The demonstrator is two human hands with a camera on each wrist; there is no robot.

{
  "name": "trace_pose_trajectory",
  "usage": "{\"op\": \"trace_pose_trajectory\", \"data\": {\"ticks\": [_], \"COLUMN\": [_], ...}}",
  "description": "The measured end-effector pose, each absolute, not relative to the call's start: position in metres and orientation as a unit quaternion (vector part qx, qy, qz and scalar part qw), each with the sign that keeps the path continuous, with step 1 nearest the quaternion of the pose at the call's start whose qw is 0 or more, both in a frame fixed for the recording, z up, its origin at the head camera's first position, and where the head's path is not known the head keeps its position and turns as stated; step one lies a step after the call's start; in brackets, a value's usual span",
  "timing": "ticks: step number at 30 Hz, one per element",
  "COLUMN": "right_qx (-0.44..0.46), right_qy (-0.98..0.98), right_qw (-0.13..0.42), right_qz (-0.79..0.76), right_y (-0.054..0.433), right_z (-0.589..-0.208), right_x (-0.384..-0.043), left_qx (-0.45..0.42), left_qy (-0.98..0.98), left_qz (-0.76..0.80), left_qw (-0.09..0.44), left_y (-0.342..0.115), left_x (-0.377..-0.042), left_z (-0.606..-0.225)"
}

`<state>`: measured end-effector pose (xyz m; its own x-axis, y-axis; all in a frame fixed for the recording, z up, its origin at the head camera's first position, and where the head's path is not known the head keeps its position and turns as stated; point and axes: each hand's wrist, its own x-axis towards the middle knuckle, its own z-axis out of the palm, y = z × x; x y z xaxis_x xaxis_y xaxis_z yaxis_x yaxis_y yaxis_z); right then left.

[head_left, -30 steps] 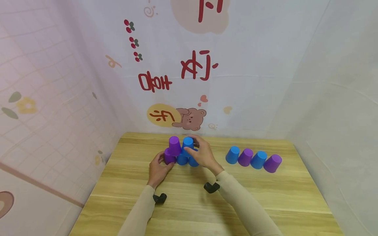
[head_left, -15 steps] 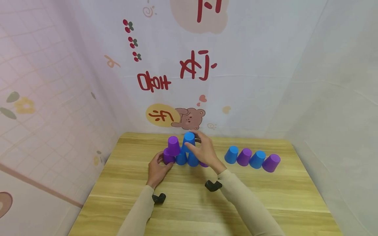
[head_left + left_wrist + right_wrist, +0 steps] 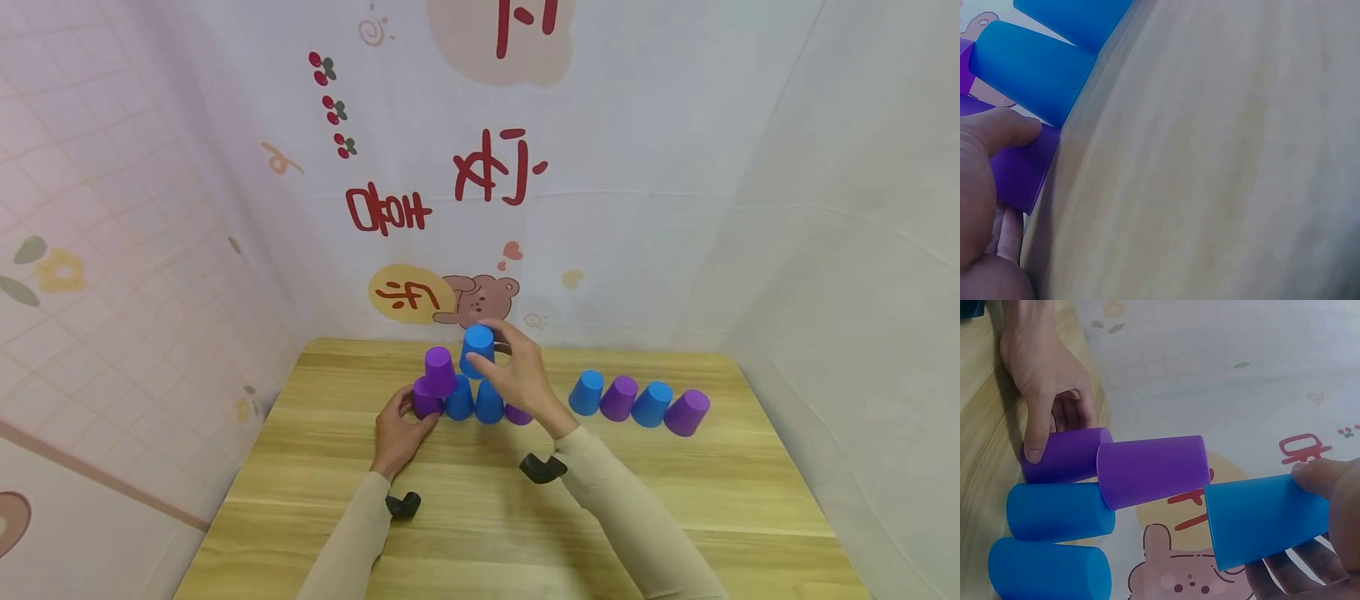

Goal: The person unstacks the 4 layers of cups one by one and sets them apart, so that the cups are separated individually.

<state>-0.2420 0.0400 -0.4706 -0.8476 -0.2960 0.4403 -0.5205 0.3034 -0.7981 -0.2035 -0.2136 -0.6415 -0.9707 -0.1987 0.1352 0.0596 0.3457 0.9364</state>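
My left hand (image 3: 397, 433) grips the purple cup (image 3: 1025, 164) at the left end of an upside-down row, its thumb across the side. Beside it in the row are a blue cup (image 3: 459, 400), another blue cup (image 3: 490, 404) and a purple cup (image 3: 517, 415), partly hidden by my right hand (image 3: 522, 375). One purple cup (image 3: 1152, 472) sits bridged over the two leftmost. Up above the row, a blue cup (image 3: 1266, 519) is held mouth-down between my right thumb and fingers. In the right wrist view a gap shows between it and the row.
To the right stands a separate line of upside-down cups: blue (image 3: 587, 393), purple (image 3: 619, 398), blue (image 3: 652, 405) and purple (image 3: 687, 413). A printed curtain (image 3: 630, 208) rises behind the wooden table (image 3: 480, 517), with more cloth at both sides.
My right hand has raised the blue cup from close over the row to higher up, uncovering the cups below. My left hand keeps its grip on the purple cup.
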Motion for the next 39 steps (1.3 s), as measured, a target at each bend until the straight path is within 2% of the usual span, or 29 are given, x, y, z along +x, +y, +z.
{"op": "trace_pose_trajectory", "data": {"ticks": [19,30,39], "right_qx": [0.203,0.201,0.165], "right_qy": [-0.81,-0.804,-0.825], "right_qw": [0.101,0.131,0.153], "right_qz": [0.541,0.545,0.518], "right_y": [0.08,0.116,0.155], "right_z": [-0.477,-0.477,-0.48], "right_x": [-0.225,-0.219,-0.211], "left_qx": [0.039,0.046,0.043], "left_qy": [-0.811,-0.808,-0.808], "left_qz": [-0.571,-0.576,-0.577], "left_qw": [0.118,0.114,0.113], "left_y": [-0.214,-0.214,-0.215], "left_x": [-0.205,-0.205,-0.204], "left_z": [-0.645,-0.644,-0.645]}}
